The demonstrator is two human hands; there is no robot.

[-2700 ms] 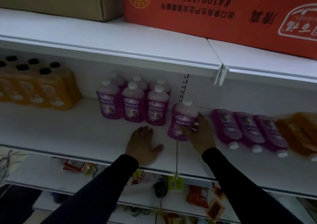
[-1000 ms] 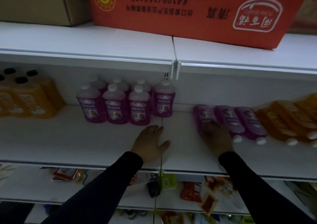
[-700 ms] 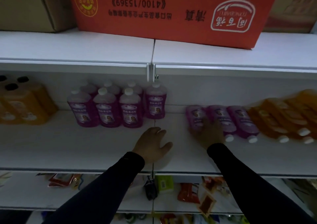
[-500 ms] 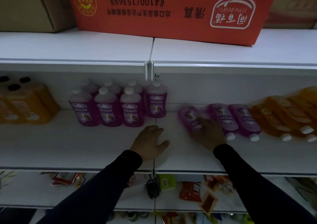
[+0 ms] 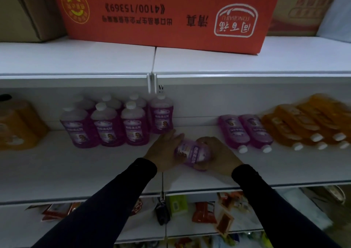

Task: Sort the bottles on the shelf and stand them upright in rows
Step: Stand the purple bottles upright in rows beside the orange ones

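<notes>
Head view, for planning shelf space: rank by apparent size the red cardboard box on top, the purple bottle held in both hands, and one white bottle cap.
1. Red cardboard box, by far the largest.
2. Purple bottle held sideways between the left hand and right hand; nearness inflates it somewhat.
3. White bottle cap, smallest.

Bare shelf [image 5: 91, 171] before upright bottles [image 5: 106, 126]

Both hands hold one purple bottle [image 5: 192, 153] lying tilted on the white shelf [image 5: 85, 171]: the left hand [image 5: 164, 152] cups its base end, and the right hand [image 5: 220, 155] wraps over its other end. Left of the grip stand upright purple bottles [image 5: 114, 124]. To its right lie two purple bottles [image 5: 245, 131], then orange bottles [image 5: 303, 126].
</notes>
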